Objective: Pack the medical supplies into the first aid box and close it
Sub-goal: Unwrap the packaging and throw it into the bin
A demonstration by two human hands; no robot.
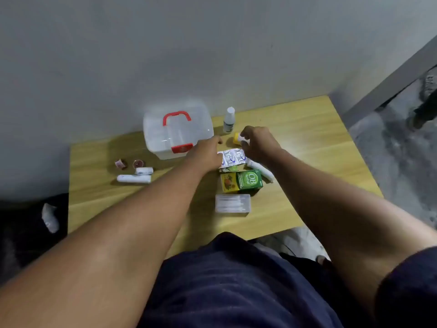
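The translucent first aid box (165,136) with a red handle and red latch stands shut at the back of the wooden table (307,143). My left hand (208,153) lies just in front of its latch, over the edge of a silver blister pack (233,157). My right hand (256,143) curls around a small yellow-capped container (236,138). A green and yellow medicine carton (241,181), a clear plastic case (233,203) and a white roll (262,171) lie below my hands. A white bottle (229,120) stands behind them.
Left of the box lie two small red-marked tape rolls (128,163), a short white roll (144,171) and a long white bandage roll (134,178). A grey wall (212,55) backs the table. Bare floor shows at right; my dark-clothed lap is at the near edge.
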